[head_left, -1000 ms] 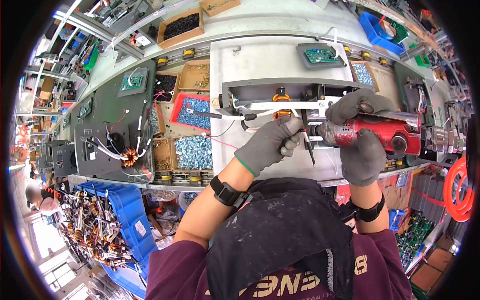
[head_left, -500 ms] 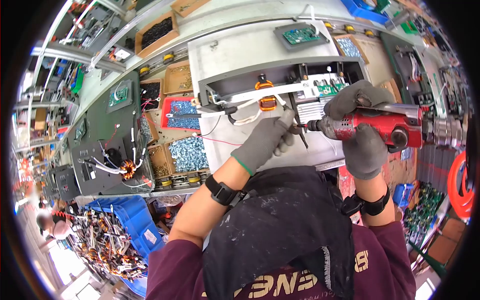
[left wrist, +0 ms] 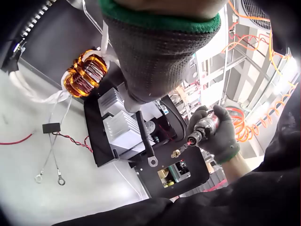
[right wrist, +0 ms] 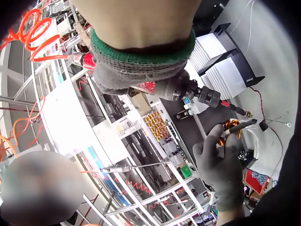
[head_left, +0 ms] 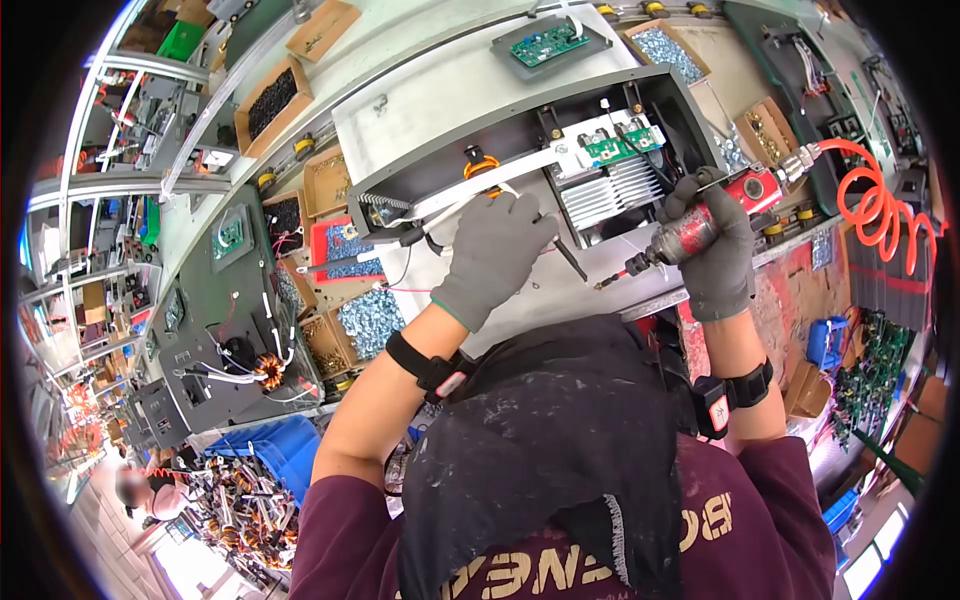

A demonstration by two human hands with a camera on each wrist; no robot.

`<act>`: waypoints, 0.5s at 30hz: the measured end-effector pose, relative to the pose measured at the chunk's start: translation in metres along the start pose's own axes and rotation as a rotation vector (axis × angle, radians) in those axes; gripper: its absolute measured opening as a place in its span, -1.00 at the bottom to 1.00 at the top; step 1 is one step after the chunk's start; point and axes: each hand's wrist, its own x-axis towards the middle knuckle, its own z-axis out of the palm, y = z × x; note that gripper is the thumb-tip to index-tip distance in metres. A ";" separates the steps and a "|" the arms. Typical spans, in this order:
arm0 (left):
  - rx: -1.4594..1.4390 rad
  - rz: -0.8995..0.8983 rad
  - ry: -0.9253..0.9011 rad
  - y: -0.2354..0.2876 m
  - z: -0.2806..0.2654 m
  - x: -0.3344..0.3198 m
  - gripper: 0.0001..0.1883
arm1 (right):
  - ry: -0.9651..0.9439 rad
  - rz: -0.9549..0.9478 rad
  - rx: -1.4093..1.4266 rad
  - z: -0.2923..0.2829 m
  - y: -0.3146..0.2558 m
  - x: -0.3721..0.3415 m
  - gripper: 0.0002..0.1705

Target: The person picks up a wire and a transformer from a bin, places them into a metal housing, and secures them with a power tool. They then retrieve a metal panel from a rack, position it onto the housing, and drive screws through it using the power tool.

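My gloved left hand [head_left: 495, 250] pinches a short black-sleeved cable [left wrist: 146, 140] that ends in a ring terminal [left wrist: 153, 161]. In my gloved right hand [head_left: 717, 250] I grip a red air drill [head_left: 690, 236], its bit pointing toward the left hand. A brass-coloured screw [left wrist: 176, 154] sits at the bit's tip, a short way from the terminal. Both hands are over the front of a dark metal chassis [head_left: 427, 168]. Inside it are a copper-wound coil [left wrist: 86, 75], a white finned heat sink [head_left: 612, 200] and a green circuit board [head_left: 622, 146].
A coiled orange air hose [head_left: 868, 205] runs from the drill to the right. Parts boxes with screws [head_left: 372, 322] stand left of the chassis. Another circuit board [head_left: 548, 44] lies behind it. A blue bin [head_left: 285, 452] of coils stands lower left.
The drill has tilted, its rear swinging up and its bit moving away from the left fingers, with the screw tip now showing. My left hand still holds the cable. The head view has turned.
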 end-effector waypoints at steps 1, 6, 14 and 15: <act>0.008 0.016 0.043 0.000 0.001 0.001 -0.94 | 0.013 0.010 0.009 -0.001 0.001 0.002 -0.71; -0.008 0.012 -0.001 -0.002 0.006 0.004 -0.85 | 0.057 0.055 0.044 -0.002 0.005 0.008 -0.73; -0.084 -0.039 0.035 -0.002 0.010 0.007 -0.74 | 0.015 0.126 0.118 0.006 -0.001 0.009 -0.74; -0.107 -0.050 0.053 -0.002 0.010 0.007 -0.75 | 0.014 0.127 0.116 0.006 -0.002 0.010 -0.74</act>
